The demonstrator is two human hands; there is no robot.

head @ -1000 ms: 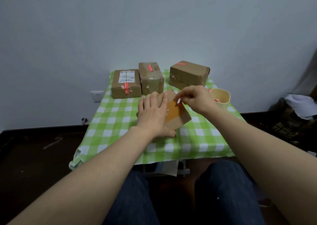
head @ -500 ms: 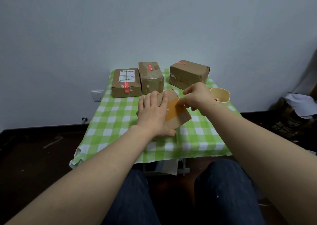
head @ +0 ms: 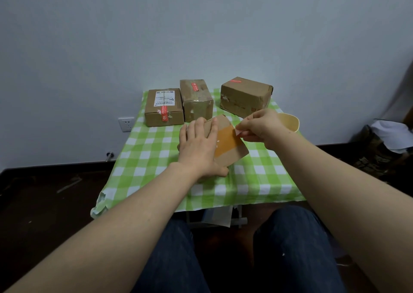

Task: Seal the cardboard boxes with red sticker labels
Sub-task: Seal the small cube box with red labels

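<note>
A small cardboard box (head: 232, 153) with an orange tape band lies mid-table. My left hand (head: 200, 147) rests flat on its top, fingers spread, pressing it down. My right hand (head: 260, 126) hovers at the box's right edge and pinches a small pale pink sticker label (head: 238, 132) between thumb and fingers. At the back stand three cardboard boxes, each with a red sticker: a left box (head: 164, 107) with a white shipping label, a middle box (head: 196, 100), and a right box (head: 245, 96).
The table wears a green-and-white checked cloth (head: 147, 158). A beige cup (head: 289, 121) stands behind my right hand. A wall socket (head: 126, 123) sits left of the table. A dark bag with white paper (head: 388, 145) lies on the floor at right. My knees are under the near edge.
My right hand has drawn away from the box top to its right edge, and a sticker now shows in its fingertips. The left hand has stayed on the box.
</note>
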